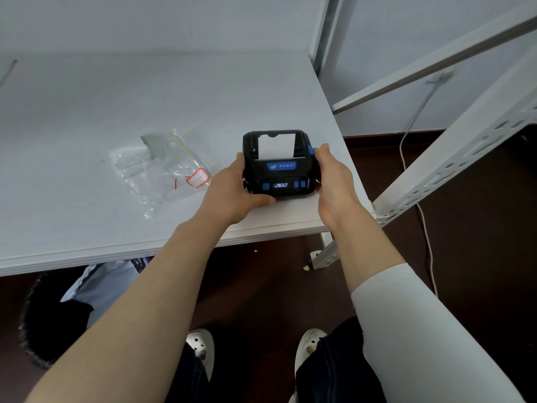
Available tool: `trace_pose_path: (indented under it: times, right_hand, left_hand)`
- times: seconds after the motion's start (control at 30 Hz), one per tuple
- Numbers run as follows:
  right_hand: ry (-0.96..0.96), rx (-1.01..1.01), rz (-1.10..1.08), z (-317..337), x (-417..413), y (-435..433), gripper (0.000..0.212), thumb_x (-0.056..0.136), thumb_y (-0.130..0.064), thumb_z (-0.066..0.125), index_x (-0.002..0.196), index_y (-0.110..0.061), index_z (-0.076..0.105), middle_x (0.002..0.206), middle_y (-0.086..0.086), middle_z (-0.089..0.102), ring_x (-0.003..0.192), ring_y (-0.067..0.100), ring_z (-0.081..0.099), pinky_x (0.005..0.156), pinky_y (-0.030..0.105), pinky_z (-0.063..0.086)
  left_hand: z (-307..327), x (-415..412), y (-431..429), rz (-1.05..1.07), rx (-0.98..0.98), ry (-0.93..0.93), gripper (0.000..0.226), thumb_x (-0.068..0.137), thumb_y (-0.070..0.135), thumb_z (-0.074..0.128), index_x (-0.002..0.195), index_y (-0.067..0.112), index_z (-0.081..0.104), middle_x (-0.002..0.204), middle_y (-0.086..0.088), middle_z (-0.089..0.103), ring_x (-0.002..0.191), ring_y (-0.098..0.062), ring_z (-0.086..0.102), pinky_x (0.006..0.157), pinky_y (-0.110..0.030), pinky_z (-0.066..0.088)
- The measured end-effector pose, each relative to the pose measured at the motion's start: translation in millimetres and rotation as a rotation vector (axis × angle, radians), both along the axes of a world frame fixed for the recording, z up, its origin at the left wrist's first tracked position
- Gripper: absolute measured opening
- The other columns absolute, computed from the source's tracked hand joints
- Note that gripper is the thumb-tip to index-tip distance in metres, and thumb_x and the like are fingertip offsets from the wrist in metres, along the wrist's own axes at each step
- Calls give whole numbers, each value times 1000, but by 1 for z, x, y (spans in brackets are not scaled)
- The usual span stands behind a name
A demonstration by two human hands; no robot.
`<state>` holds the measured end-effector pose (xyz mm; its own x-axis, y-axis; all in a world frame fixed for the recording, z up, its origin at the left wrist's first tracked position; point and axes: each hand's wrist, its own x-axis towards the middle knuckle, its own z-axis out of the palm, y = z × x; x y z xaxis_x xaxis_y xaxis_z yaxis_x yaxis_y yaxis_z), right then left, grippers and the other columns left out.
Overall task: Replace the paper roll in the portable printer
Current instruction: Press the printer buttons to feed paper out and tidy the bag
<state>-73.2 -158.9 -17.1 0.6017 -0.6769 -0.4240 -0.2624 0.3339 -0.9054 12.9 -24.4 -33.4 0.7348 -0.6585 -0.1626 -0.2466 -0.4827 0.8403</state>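
Observation:
A black portable printer (279, 173) with blue buttons and a small lit display sits on the white table (116, 112) near its right front corner. A strip of white paper (276, 145) stands out of the slot at its top. My left hand (235, 190) grips the printer's left side, thumb along the front bottom edge. My right hand (334, 181) grips its right side, with fingertips by the blue side latch (310, 149). The roll inside is hidden.
A clear plastic zip bag (162, 170) with a red-edged label lies on the table left of the printer. The table's right edge and front edge are close to the printer. A white perforated metal frame (453, 158) and a cable stand to the right.

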Motion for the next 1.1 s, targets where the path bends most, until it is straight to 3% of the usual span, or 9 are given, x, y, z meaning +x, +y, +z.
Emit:
trace_pose_path:
  times: [0.13,0.27,0.47,0.87,1.1]
  right_hand:
    - [28,0,-8,-2,0,-2,36,97,-42,33,95,-19,61,89,-2,63,96,14,57,98,35,42]
    - [35,3,-15,-2,0,-2,36,96,-42,34,98,-19,61,96,0,64,104,17,57,100,35,42]
    - [23,31,-16,-2,1,-3,34,96,-43,33,83,-24,59,88,-4,62,101,15,56,98,33,41]
    - [10,53,-31,-5,3,-2,37,96,-43,35,101,-17,62,95,0,65,107,17,58,102,36,42]
    - [16,48,-33,-4,3,-2,37,95,-42,36,98,-16,63,91,0,65,103,17,58,100,36,43]
  left_hand:
    - [0,0,0,8,-4,8,78,50,32,77,121,15,50,111,-7,65,105,-29,61,95,-50,50]
    - [-3,3,0,10,-12,10,69,60,18,83,121,14,50,110,-7,65,105,-29,60,95,-50,49]
    - [-7,5,-1,19,-31,12,67,62,13,83,121,13,51,110,-7,65,105,-28,61,96,-48,49]
    - [-8,7,-2,19,-59,21,66,64,10,82,121,13,51,110,-6,65,105,-27,61,96,-47,50]
    - [-9,7,-2,24,-61,16,65,64,10,82,120,13,51,106,-4,65,104,-27,61,95,-47,50]
